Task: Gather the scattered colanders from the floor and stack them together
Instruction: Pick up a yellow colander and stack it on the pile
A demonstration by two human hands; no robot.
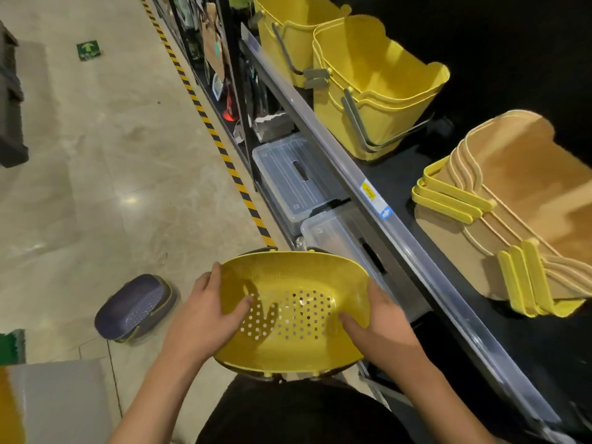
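A yellow oval colander with a perforated bottom is held upright in front of me, over the floor beside the shelf. My left hand grips its left rim, thumb inside the bowl. My right hand grips its right rim the same way. A dark rim with small lugs shows under the yellow one, so another colander may be nested below it. A dark purple colander lies upside down on the floor to the left, apart from both hands.
A black shelf unit runs along the right with yellow buckets and stacked tan baskets. Clear lidded boxes sit on the lower shelf. Yellow-black tape marks the tiled floor. A grey box stands at lower left.
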